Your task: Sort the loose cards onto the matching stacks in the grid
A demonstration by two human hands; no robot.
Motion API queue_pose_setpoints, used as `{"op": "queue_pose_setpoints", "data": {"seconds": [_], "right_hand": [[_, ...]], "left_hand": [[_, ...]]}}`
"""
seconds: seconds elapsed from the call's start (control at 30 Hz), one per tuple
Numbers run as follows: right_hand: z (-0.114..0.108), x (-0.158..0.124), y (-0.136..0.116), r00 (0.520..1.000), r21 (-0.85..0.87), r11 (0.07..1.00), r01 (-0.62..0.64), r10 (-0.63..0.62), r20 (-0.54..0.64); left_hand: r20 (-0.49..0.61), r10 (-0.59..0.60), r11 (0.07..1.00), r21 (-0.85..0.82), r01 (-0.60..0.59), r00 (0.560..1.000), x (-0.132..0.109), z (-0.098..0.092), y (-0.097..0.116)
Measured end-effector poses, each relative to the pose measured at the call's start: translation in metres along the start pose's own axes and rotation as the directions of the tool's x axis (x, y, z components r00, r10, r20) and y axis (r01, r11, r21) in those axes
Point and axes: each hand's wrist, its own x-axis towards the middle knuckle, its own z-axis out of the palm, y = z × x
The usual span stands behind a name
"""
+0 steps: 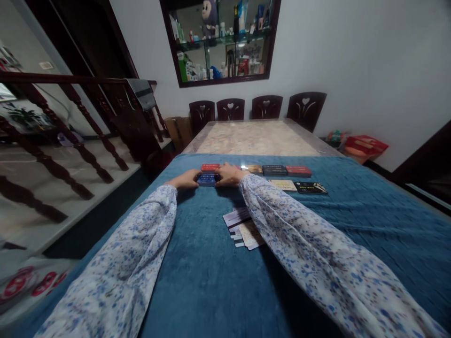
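Two hands, the left hand (186,179) and right hand (229,175), press in on the blue card stack (207,179) between them.

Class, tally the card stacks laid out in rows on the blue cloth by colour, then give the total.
Red stacks: 2
Blue stack, between both hands: 1
Gold-brown stack: 1
Dark grey stack: 1
Pale yellow card: 1
Black card: 1
Total: 7

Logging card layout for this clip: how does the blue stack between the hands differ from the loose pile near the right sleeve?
The blue stack is squared up and dark blue; the loose pile is fanned out and pale. The left hand and right hand flank the blue stack; nothing touches the loose pile. Both lie on the blue cloth.
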Motion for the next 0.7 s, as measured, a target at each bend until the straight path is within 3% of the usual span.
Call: {"op": "queue_pose_setpoints", "data": {"seconds": [0.27, 0.7], "right_hand": [[0.001, -0.007, 0.008, 0.997, 0.021, 1.0, 0.0, 0.002, -0.083], [-0.011, -0.044, 0.012, 0.968, -0.037, 0.999, -0.01, 0.0, -0.249]], "left_hand": [[-0.165, 0.013, 0.996, 0.086, 0.002, 0.986, -0.009, 0.009, -0.007], [-0.402, 0.123, 0.99, 0.113, -0.085, 0.907, -0.04, 0.016, 0.015]]}}
